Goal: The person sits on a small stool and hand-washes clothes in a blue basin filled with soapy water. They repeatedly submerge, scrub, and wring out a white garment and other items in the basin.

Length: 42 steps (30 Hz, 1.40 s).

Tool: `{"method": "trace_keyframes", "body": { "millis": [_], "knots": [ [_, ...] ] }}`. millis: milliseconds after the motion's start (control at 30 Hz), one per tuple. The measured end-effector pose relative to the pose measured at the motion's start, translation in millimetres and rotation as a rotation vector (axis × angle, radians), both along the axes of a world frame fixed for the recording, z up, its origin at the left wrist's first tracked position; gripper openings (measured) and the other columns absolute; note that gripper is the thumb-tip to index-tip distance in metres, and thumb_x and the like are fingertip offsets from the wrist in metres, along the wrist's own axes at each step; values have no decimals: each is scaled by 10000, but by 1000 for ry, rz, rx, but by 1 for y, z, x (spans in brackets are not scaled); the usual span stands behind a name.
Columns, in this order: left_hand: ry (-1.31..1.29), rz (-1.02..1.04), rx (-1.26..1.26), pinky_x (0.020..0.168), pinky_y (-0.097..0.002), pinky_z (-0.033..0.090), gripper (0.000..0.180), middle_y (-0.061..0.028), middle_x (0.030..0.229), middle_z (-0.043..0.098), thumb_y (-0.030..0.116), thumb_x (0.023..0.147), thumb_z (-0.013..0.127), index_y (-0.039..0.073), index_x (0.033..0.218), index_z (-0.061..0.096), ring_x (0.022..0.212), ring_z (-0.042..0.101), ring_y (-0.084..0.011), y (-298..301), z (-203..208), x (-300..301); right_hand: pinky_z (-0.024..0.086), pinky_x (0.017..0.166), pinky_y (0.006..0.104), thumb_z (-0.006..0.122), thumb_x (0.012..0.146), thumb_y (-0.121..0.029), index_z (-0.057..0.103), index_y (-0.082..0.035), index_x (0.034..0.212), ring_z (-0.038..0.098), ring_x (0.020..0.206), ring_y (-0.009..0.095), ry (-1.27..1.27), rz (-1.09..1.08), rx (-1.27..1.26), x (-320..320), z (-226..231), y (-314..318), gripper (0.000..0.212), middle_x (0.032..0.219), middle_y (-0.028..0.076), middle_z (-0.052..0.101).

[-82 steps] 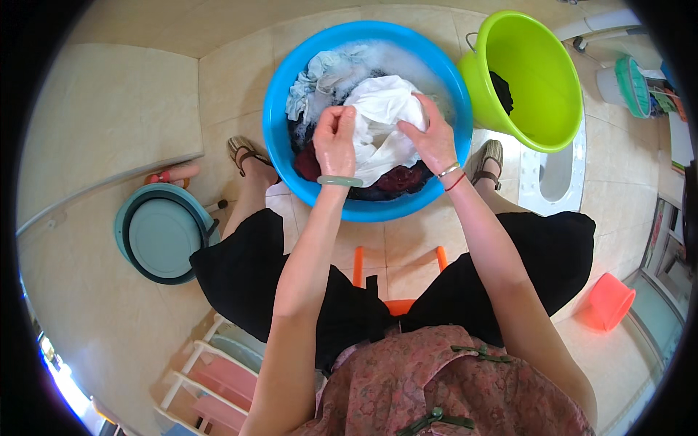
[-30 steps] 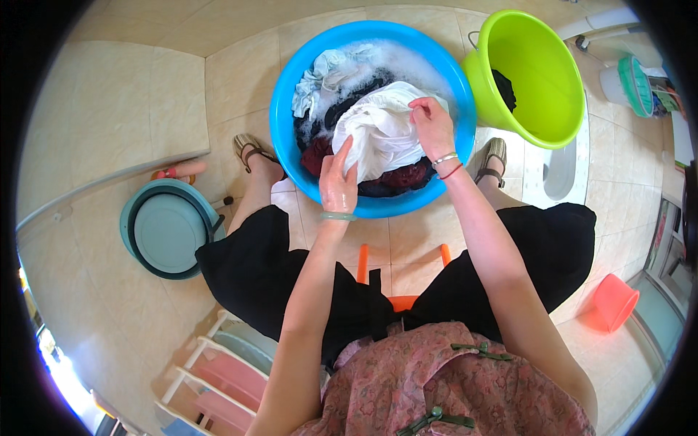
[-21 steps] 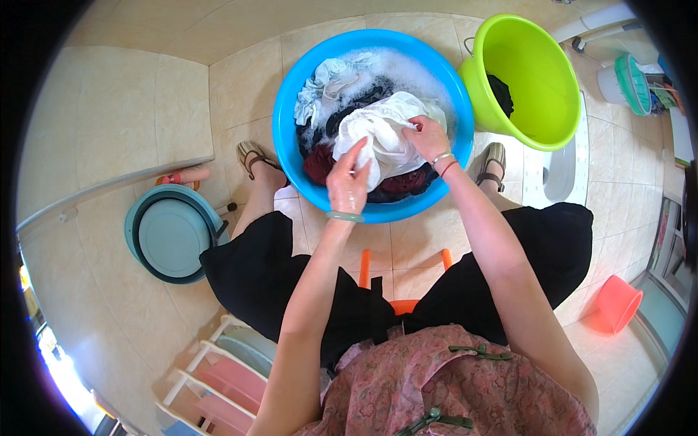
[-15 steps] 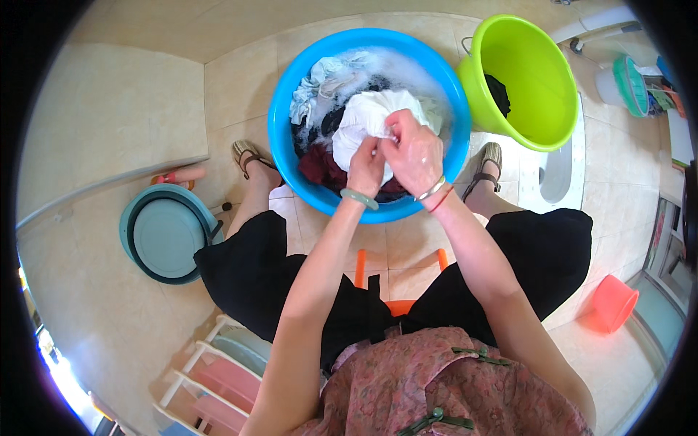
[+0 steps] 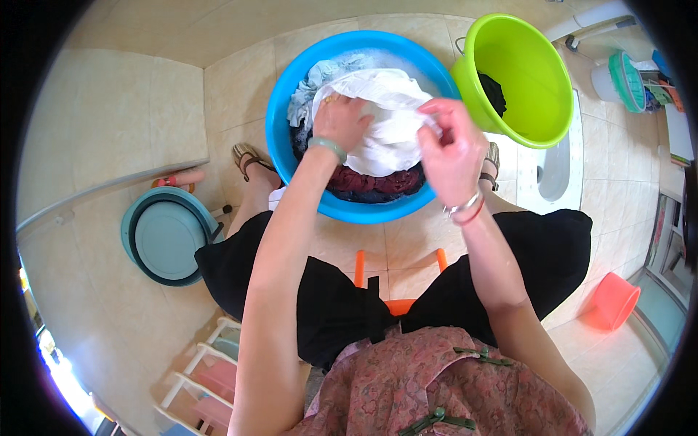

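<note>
A wet white garment [image 5: 392,109], its kind hidden by folds, is spread over the wash in the blue basin [image 5: 280,178]. My left hand [image 5: 340,122] is closed on the garment's left edge, wearing a ring and a pale green bangle. At the right edge my right hand [image 5: 452,149], slightly blurred, has fingers bent in a pinch at the cloth. Light blue cloth [image 5: 309,83] lies at the basin's far left. Dark red cloth [image 5: 382,183] shows at the near side. Suds float at the back of the water.
A lime green bucket [image 5: 545,80] with black cloth [image 5: 492,94] inside stands right of the basin, by a squat toilet [image 5: 556,178]. A grey-green folding basin [image 5: 171,236] is at left. A red tub [image 5: 616,301] stands at right, a white rack [image 5: 193,363] at lower left.
My hands, close together on the bunched white garment before, have moved apart, left and right. The garment is now spread wider and flatter over the basin.
</note>
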State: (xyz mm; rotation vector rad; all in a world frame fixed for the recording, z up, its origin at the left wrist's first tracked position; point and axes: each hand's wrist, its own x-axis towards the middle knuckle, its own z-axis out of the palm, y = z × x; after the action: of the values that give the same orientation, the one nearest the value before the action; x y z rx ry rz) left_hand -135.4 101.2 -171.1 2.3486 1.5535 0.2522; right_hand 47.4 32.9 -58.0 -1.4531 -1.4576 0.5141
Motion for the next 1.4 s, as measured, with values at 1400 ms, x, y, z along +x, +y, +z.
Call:
{"method": "trace_keyframes", "body": {
  "millis": [1400],
  "knots": [
    [-341,702,100,554,-323,432,193,-42,639,483,-20,681,628,90,823,557,581,495,-161,-50,35,-85,494,636,396,631,780,-189,634,-42,888,626,645,295,-127,-290,-451,76,-116,13,182,685,116,632]
  ]
}}
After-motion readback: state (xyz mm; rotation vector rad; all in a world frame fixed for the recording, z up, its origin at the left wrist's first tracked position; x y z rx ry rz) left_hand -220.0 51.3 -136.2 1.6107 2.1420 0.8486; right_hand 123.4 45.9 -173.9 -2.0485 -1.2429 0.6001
